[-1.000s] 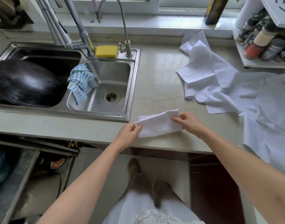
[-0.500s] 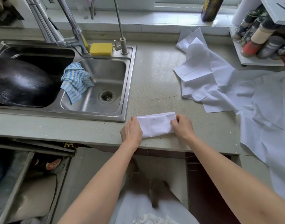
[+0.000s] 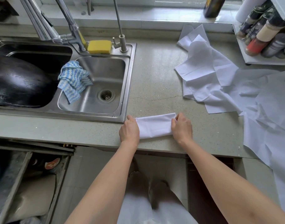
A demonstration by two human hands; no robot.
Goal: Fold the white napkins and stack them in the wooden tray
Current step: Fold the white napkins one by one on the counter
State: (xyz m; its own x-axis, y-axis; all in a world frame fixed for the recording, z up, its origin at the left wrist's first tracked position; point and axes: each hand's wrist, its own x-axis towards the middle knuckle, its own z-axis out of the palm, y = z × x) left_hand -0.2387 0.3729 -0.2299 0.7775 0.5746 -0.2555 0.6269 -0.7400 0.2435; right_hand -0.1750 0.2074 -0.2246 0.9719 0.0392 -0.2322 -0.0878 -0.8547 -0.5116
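A white napkin (image 3: 154,126), folded into a narrow band, lies flat near the counter's front edge, just right of the sink. My left hand (image 3: 129,129) covers and holds its left end, back of the hand up. At the right end, my right hand (image 3: 182,126) has its fingers curled over the edge, pinching it. A loose pile of unfolded white napkins (image 3: 203,78) lies at the back right of the counter. No wooden tray is in view.
A large white cloth (image 3: 268,120) drapes over the counter's right side and front edge. The steel sink (image 3: 130,78) at left holds a blue checked cloth (image 3: 73,81) and a black wok (image 3: 17,83). A yellow sponge (image 3: 99,46) and a spice rack (image 3: 264,39) stand at the back.
The napkin was held up off the counter between both hands; now it lies flat as a narrower band, with both hands down on its ends.
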